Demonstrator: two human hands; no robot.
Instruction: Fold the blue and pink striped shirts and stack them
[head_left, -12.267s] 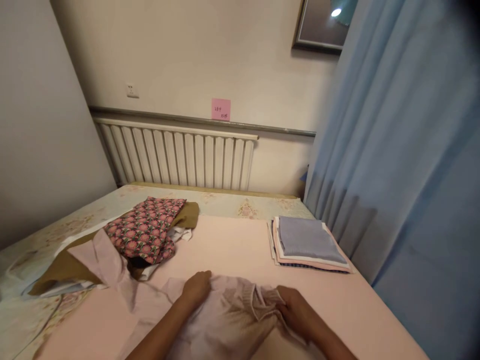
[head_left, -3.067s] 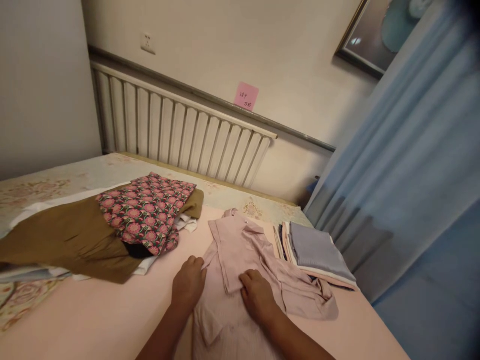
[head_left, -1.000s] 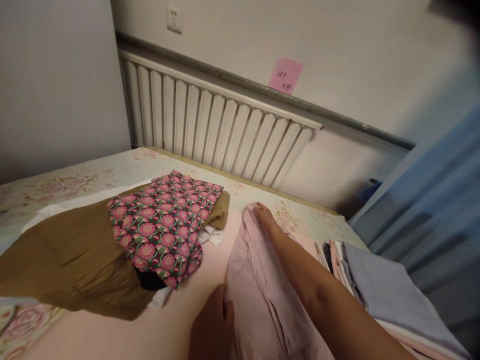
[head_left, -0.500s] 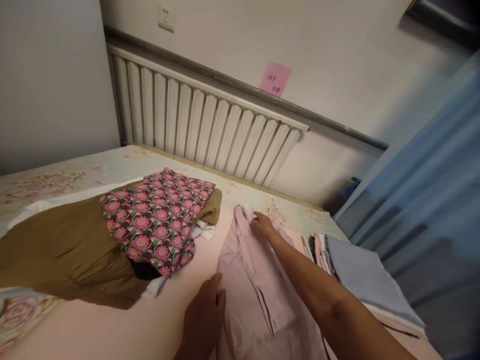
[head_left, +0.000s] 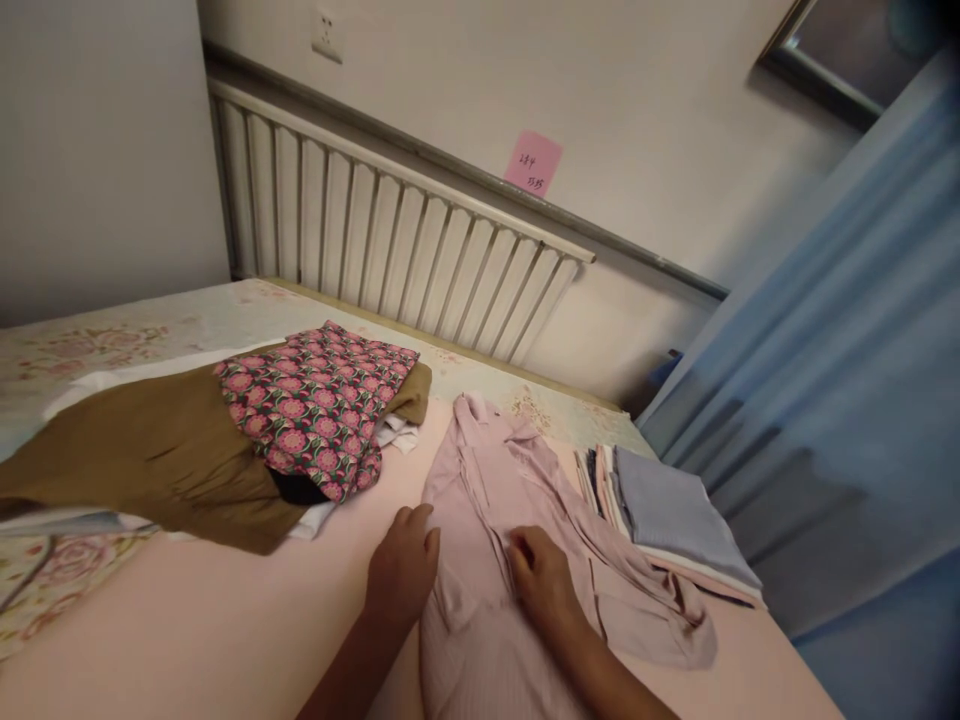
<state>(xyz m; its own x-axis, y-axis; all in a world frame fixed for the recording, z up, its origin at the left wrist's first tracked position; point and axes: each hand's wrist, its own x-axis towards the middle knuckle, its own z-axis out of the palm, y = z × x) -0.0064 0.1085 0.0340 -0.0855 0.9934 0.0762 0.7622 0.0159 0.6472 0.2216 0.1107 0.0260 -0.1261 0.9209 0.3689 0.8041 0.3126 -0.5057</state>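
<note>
A pale pink long-sleeved shirt (head_left: pixel 480 480) lies front up, its collar towards the wall and one sleeve spread out to the right. At its left edge is my left hand (head_left: pixel 405 565), the curled fingers and thumb closing on the fabric at the side. My right hand (head_left: pixel 546 580) rests over the middle of the shirt, fingers bent and pinching the cloth beside the front placket. The lower part of the shirt runs out of view at the bottom.
To the left lie a brown garment (head_left: pixel 165 450) and a pink flowered garment (head_left: pixel 322 400) on top of it. On the right is a stack of folded clothes (head_left: pixel 675 510), grey-blue on top. Behind the bed are a radiator (head_left: pixel 390 230) and a blue curtain (head_left: pixel 825 400).
My right hand has come back from the collar to the middle of the shirt. The right sleeve now shows spread out. My left hand stays by the left edge; the view has shifted.
</note>
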